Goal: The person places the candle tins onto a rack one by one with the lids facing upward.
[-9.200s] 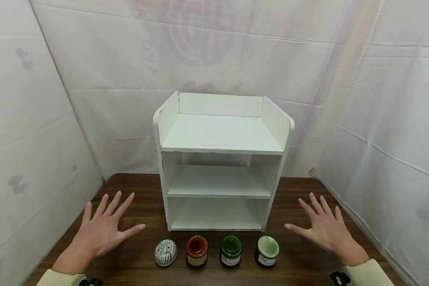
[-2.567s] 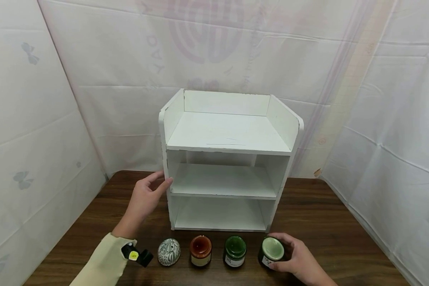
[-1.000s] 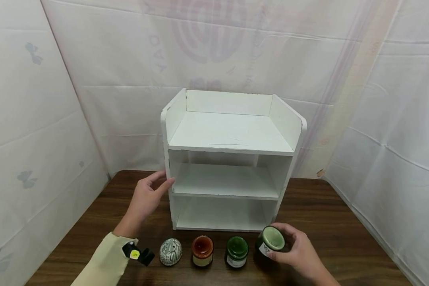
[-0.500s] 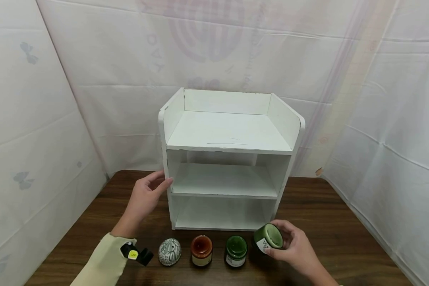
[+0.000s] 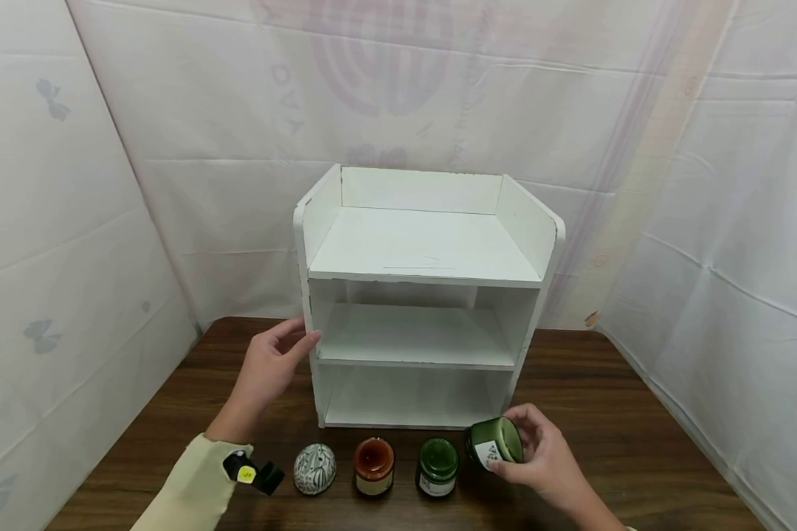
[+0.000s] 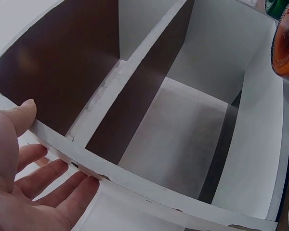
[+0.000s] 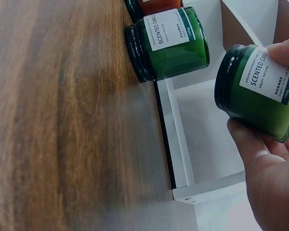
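Observation:
A small white wooden shelf unit (image 5: 425, 247) with three levels stands on the table. My left hand (image 5: 272, 361) grips the front edge of its left side panel, thumb inside and fingers outside, as the left wrist view shows. At the front right, my right hand (image 5: 538, 457) holds a light green scented candle jar (image 7: 260, 96) between thumb and fingers. The jar is raised off the table and tilted, its base toward the hand and its dark lid (image 7: 227, 79) pointing away. Just left of it stands a dark green candle jar (image 5: 437, 466), lid down.
Left of the dark green jar come an orange-brown candle jar (image 5: 374, 466) and a white dome-shaped object (image 5: 315, 469) with a dark leafy pattern. They line up along the shelf's front on the brown wooden table (image 5: 611, 398). White printed curtains (image 5: 212, 147) enclose the back and both sides.
From lying spread at the table's sides, my left hand has moved to the shelf's edge and my right to the light green jar. Lately the right has lifted and tilted the jar.

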`<move>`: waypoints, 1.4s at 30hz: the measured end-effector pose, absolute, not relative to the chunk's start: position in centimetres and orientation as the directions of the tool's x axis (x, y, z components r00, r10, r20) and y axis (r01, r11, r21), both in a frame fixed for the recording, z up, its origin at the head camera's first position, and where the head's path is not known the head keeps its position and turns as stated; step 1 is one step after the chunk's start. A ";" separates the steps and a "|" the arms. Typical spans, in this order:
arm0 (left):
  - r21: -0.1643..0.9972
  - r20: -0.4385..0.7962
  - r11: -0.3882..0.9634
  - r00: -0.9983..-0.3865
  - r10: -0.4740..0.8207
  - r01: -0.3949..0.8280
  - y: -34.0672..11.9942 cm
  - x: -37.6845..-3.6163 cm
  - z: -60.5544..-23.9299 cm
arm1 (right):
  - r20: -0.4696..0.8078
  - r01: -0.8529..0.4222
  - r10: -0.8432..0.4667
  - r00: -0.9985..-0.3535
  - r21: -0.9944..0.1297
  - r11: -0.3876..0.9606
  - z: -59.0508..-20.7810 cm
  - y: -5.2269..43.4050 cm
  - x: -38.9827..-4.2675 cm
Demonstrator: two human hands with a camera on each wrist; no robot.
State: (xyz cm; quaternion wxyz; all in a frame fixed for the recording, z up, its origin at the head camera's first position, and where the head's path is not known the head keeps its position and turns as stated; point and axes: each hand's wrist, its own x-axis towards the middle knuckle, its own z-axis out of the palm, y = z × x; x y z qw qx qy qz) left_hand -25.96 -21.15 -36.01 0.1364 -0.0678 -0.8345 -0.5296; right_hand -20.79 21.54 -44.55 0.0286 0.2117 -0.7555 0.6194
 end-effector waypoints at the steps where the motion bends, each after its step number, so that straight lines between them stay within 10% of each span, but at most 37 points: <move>1: 0.865 0.300 0.430 -0.953 -0.031 0.258 -21.2 -26.0 -36.0 | 0.304 -0.354 -0.284 -0.909 -0.925 0.141 -44.5 21.5 -20.8; 42: 0.866 0.318 0.416 -0.948 -0.030 0.277 -21.5 -26.3 -36.1 | 0.317 -0.364 -0.257 -0.913 -0.916 0.166 -42.9 20.4 -21.4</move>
